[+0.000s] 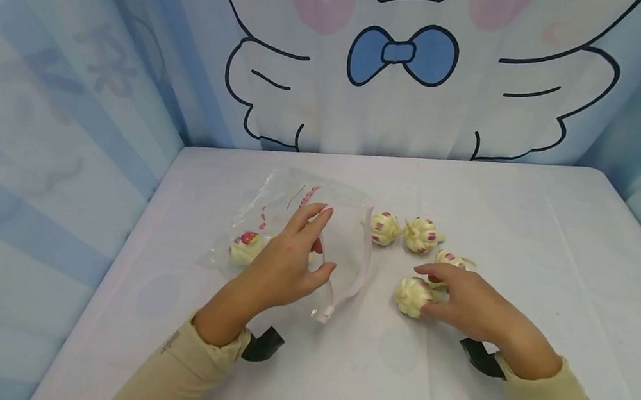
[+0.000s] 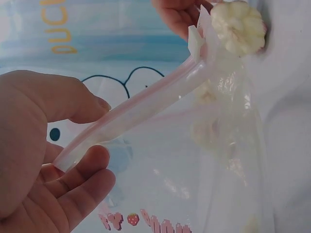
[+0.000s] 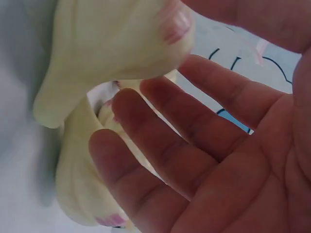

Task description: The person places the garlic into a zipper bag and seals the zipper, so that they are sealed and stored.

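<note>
My left hand (image 1: 285, 264) grips the clear zip bag (image 2: 146, 179) near one end of its pink zip edge, and the mouth stands apart. Through the plastic shows a pale garlic bulb (image 1: 240, 253) inside, at the left. My right hand (image 1: 475, 302) is around the nearest garlic bulb (image 1: 411, 297), thumb and fingers on either side, the fingers (image 3: 160, 131) fairly straight in the right wrist view. That bulb rests on the table, right of the bag's mouth. Partly behind the right hand lies another purple-marked garlic bulb (image 1: 450, 259).
Two more garlic bulbs, a left one (image 1: 385, 229) and a right one (image 1: 421, 235), sit farther back, close to the bag's mouth. A white cloth covers the table (image 1: 338, 382). Behind it hangs a curtain (image 1: 398, 117) with a cartoon print; curtains also hang at both sides.
</note>
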{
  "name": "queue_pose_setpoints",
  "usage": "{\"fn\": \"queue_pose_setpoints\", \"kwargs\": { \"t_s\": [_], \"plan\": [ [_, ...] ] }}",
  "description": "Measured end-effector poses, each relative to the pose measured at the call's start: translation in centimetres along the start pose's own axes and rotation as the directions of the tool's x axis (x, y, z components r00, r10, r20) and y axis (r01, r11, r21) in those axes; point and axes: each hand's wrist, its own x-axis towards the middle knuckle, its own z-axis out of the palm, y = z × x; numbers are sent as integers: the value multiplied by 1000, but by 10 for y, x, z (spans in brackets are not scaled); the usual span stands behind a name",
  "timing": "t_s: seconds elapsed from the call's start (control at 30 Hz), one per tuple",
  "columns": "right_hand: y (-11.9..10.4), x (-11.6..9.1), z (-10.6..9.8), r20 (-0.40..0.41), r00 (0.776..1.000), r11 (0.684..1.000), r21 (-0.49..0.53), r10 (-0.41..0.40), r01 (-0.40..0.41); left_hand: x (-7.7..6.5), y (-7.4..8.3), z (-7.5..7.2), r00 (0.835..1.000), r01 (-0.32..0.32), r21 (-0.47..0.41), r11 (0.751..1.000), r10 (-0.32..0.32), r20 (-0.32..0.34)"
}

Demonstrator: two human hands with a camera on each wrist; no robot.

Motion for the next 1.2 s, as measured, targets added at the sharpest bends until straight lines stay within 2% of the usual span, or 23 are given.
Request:
{"fn": "queue_pose_setpoints", "kwargs": {
  "t_s": [0.23, 0.6, 0.87, 1.2],
  "plan": [
    [8, 3, 8, 9, 998, 998, -24, -55, 56, 0, 0, 0, 1000, 4, -2, 1000, -4, 5],
    [7, 4, 16, 1, 997, 996, -40, -74, 74, -1, 2, -2, 1000, 21, 0, 1000, -21, 15],
    [5, 6, 21, 45, 996, 995, -61, -75, 78, -1, 1, -2, 1000, 19, -2, 1000, -19, 15],
    [5, 4, 18, -48, 989, 990, -8, -140, 140, -2, 1, -2, 1000, 14, 4, 1000, -14, 13]
  ]
}}
